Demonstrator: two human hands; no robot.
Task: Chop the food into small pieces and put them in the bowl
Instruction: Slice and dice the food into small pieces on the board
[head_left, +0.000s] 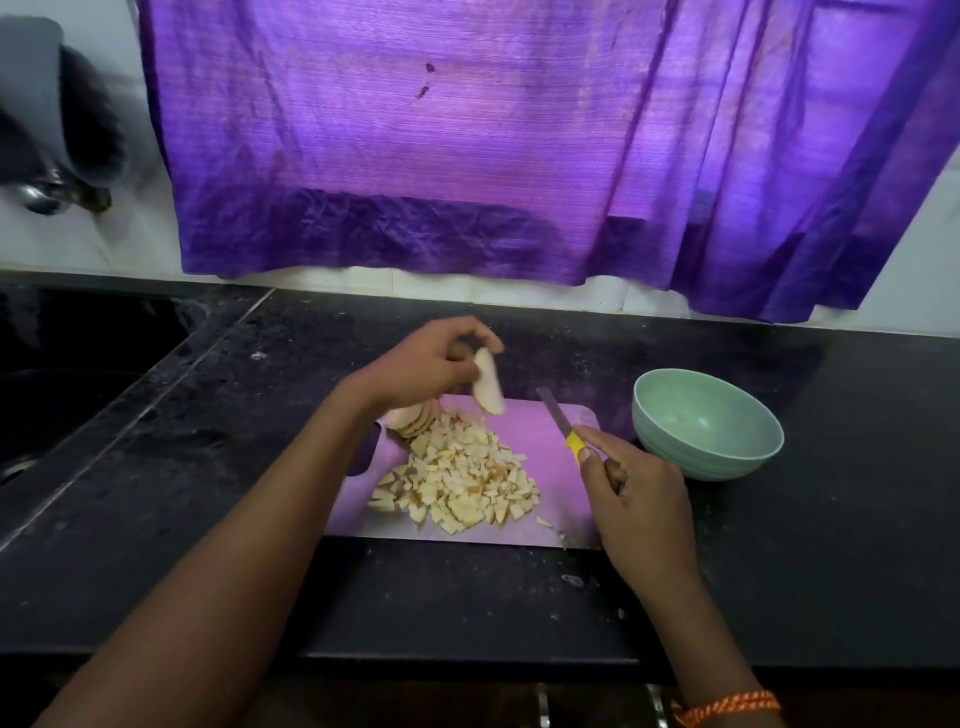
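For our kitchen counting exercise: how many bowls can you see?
1. The green bowl stands on the dark counter, just right of the cutting board, beyond the right hand.

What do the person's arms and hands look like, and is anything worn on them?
Both forearms are bare, with no sleeves in view and no gloves. The left hand shows no ring or band. Below the right hand, an orange braided thread bracelet circles the wrist. No watch is visible on either arm.
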